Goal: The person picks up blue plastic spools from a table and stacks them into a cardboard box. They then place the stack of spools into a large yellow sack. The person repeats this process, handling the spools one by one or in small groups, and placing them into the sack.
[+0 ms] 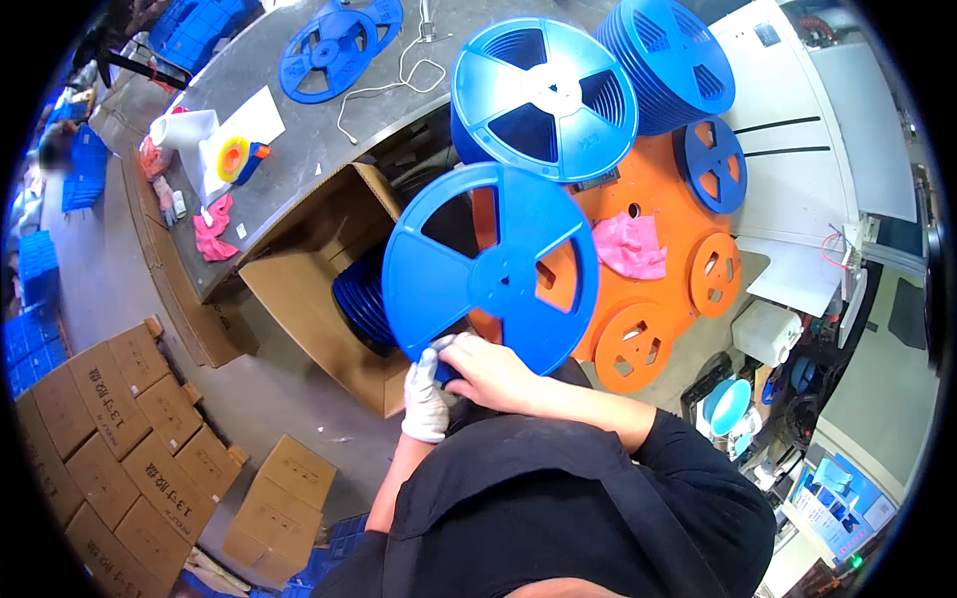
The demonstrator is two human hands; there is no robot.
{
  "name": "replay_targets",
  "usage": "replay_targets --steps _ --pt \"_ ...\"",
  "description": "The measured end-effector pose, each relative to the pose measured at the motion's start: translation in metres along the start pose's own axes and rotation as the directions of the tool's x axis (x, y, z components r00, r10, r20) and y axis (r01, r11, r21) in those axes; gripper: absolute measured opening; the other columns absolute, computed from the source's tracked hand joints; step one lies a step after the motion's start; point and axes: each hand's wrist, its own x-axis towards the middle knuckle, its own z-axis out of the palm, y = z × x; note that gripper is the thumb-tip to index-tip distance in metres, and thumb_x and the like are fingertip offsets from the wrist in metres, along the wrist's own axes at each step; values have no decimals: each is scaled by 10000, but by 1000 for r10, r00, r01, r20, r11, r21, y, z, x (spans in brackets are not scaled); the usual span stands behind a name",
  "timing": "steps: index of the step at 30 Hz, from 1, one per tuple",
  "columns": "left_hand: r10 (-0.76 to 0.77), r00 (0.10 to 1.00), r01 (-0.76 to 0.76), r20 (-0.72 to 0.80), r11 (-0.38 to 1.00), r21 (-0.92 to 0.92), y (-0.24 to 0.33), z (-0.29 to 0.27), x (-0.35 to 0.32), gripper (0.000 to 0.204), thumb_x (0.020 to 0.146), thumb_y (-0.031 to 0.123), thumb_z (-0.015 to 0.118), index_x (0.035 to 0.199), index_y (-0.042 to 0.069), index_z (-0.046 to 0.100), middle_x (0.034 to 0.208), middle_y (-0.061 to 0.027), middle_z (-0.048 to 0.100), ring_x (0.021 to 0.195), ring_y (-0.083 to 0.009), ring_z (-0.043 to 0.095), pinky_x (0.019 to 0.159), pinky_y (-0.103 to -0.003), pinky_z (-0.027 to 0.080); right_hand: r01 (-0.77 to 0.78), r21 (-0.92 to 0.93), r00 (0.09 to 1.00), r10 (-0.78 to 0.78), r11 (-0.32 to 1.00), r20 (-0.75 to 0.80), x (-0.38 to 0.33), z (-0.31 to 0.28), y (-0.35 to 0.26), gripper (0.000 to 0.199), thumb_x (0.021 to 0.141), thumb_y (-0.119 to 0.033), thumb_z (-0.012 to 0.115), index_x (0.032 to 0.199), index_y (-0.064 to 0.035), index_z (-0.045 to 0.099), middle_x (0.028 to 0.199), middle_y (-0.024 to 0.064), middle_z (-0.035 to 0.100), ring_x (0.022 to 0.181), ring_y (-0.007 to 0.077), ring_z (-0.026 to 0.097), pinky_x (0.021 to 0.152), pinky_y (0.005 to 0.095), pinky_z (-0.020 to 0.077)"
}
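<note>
A large blue plastic reel (498, 284) with cut-out windows is tilted up in front of me. At its near rim my left hand (426, 407), in a white glove, pinches the edge. My bare right hand (488, 371) is closed at the same rim, its curled fingers close against the gloved ones; the fingertips are partly hidden. Just beyond the held reel stands a stack of blue reels (543, 90). To its left, an open cardboard box (299, 299) holds more blue reels (361, 304).
An orange rotary table (648, 184) carries orange discs (633, 347), a pink cloth (630, 246) and another reel stack (678, 60). On the grey workbench (329, 130) lie loose reels (327, 55), a tape roll (235, 157) and a cable. Stacked cartons (130, 429) stand at lower left.
</note>
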Motion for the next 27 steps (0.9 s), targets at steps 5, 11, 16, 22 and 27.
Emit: replay_targets --steps 5,11,16,22,27 --pt "43 997 -42 -59 999 23 45 -5 -54 316 895 267 640 1082 16 598 1109 -204 634 1026 -360 628 913 -509 503 268 -136 909 -297 954 -293 49 -61 44 245 722 -199 753 939 -118 672 928 84 645 879 269 616 732 382 518" --pt "166 979 -169 -120 985 -17 55 -3 -56 264 881 223 660 1057 38 590 1091 -195 646 1009 -362 640 883 -492 537 -292 -581 792 -149 760 -592 111 -117 160 390 691 -154 734 1041 -55 594 971 128 586 939 313 554 815 400 464" --pt "158 984 -166 -83 981 -97 49 30 -20 184 896 100 619 1066 44 576 1153 -182 622 1084 -345 606 943 -489 501 -216 -427 906 17 878 -422 91 -96 114 365 695 -138 729 1021 -66 581 907 144 570 911 328 551 794 421 473" --pt "214 974 -208 -70 974 84 60 49 -21 392 881 107 638 1239 33 499 1154 -80 590 1048 -234 585 911 -377 499 105 -31 992 -107 994 -71 24 -44 -11 598 767 -318 731 1239 -5 539 1004 154 546 962 301 540 835 388 475" --pt "257 952 -247 -165 966 77 78 45 -37 362 844 62 644 1185 59 522 1068 -82 602 955 -215 616 861 -363 534 104 280 959 -171 954 227 42 -66 -8 627 787 -305 719 1289 1 500 960 120 537 913 260 545 812 356 468"
